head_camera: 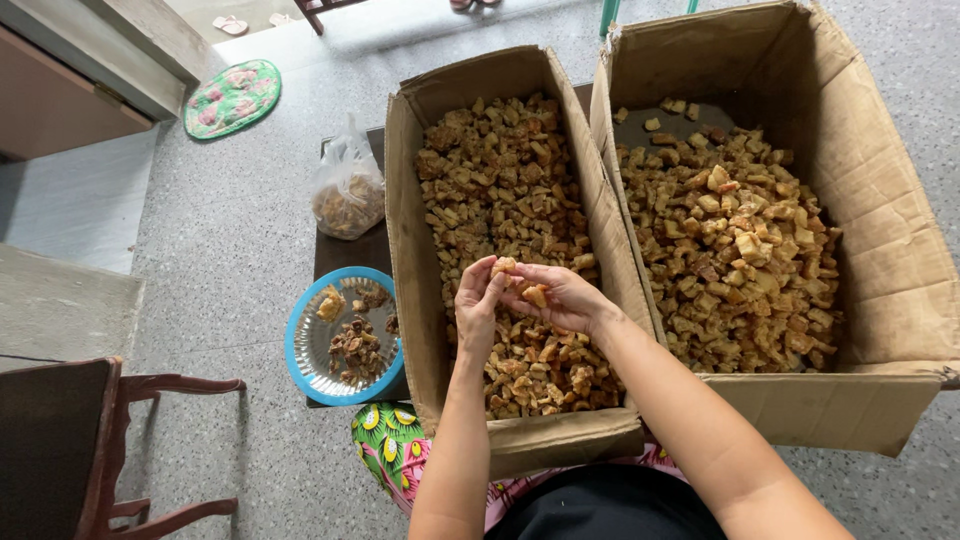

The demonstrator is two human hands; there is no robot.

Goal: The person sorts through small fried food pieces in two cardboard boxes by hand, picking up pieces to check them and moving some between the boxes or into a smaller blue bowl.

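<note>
Two open cardboard boxes stand side by side in front of me, each full of small brown fried chunks. Over the left box (405, 250) my left hand (473, 300) and my right hand (560, 297) meet. Both pinch one golden chunk (504, 266) between their fingertips. A second chunk (535, 295) rests in my right palm. The right box (880, 230) holds a paler heap (735, 240), and neither hand touches it.
A blue-rimmed metal plate (300, 340) with darker scraps sits left of the boxes on a low dark table. A clear plastic bag (347, 190) of pieces stands behind it. A wooden chair (90, 440) is at lower left, a round patterned mat (232, 97) at upper left.
</note>
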